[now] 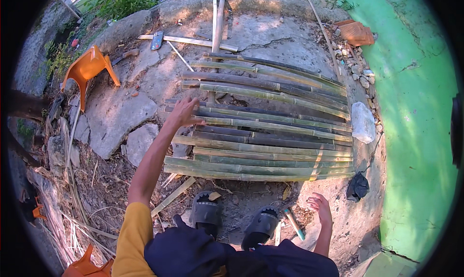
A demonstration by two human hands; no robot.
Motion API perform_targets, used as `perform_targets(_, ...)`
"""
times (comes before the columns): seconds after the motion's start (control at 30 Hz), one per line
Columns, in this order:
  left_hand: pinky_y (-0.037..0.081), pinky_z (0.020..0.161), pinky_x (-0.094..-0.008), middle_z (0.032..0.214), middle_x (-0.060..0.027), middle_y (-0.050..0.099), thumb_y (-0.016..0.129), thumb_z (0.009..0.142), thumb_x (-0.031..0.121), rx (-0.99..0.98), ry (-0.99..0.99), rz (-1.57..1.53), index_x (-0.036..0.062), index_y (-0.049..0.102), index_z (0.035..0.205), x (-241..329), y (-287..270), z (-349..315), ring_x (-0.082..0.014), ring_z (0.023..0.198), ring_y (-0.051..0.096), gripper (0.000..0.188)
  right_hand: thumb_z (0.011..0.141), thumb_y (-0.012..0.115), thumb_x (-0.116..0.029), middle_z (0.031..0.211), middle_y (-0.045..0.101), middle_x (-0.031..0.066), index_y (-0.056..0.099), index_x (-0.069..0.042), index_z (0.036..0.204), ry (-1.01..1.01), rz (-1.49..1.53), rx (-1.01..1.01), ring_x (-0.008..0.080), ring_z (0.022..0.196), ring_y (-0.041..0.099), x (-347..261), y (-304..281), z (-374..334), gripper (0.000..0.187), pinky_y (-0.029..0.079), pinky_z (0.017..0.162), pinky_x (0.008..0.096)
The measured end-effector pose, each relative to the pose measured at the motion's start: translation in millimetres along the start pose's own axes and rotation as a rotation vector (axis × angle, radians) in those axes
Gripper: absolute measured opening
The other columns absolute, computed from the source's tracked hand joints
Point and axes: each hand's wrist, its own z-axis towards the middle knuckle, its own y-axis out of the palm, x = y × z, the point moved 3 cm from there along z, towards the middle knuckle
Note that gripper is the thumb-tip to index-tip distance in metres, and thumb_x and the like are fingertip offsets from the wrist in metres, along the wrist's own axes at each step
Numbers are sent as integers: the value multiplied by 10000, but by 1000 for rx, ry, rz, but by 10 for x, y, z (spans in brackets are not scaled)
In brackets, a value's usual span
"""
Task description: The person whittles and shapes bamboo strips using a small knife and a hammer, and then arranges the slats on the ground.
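Observation:
Several split bamboo slats [270,149] lie side by side across the ground in front of me, some green and some dark. My left hand [183,113] is at the left ends of the middle slats. Its fingers and thumb curl around the end of one bamboo slat [256,123]; the underside of the grip is hidden. Off the near right corner of the row, my right hand [321,209] hangs in the air with loosely bent, parted fingers and nothing in them. Below it on the ground lies a tool with a turquoise handle [295,225].
An orange plastic chair [89,71] stands at the far left, near a knife-like tool [124,56]. A phone [156,40] rests beside a long wooden strip [198,42]. A clear plastic bag [362,123] and a black bag [357,186] lie right of the slats, beside a green floor [415,132].

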Motion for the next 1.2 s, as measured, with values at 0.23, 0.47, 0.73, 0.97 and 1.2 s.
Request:
perform_targets(0.23, 442, 886, -406, 1095, -109, 565, 812, 745, 296, 164, 132, 3, 140, 608, 1059, 88, 204, -300, -311, 1044, 583, 405, 980, 534, -204, 1149, 677, 119, 552, -54, 1311, 6, 25, 15, 195, 988, 681, -14, 91, 2, 363, 519, 865, 321)
perform_targets(0.47, 499, 810, -455, 1014, -145, 561, 827, 772, 280, 351, -61, -267, 60, 591, 1063, 522, 358, -685, -347, 945, 592, 435, 967, 588, -282, 1164, 672, 119, 546, -58, 1317, -1, 22, -5, 200, 997, 673, 45, 55, 18, 417, 512, 874, 329)
perform_targets(0.73, 470, 681, -291, 802, -35, 670, 857, 746, 163, 222, -390, -739, 52, 611, 1052, 37, 681, -752, -111, 723, 569, 408, 935, 640, -381, 1167, 669, 119, 537, -64, 1327, -27, 33, -60, 200, 997, 669, 12, 160, 45, 515, 501, 877, 334)
perform_targets(0.97, 485, 694, -301, 898, -49, 669, 884, 692, 99, 150, -458, -856, 61, 599, 1091, 69, 686, -636, -114, 790, 588, 491, 965, 614, -291, 1158, 669, 106, 547, -76, 1312, -6, 58, -42, 197, 994, 677, 71, 109, 1, 413, 512, 868, 321)
perform_targets(1.2, 504, 728, -335, 982, -80, 627, 884, 683, 138, 161, -434, -778, 61, 519, 1182, 182, 608, -650, -162, 814, 588, 623, 967, 609, -304, 1167, 672, 108, 543, -77, 1321, -1, 42, -45, 200, 998, 678, 69, 136, 2, 426, 512, 870, 316)
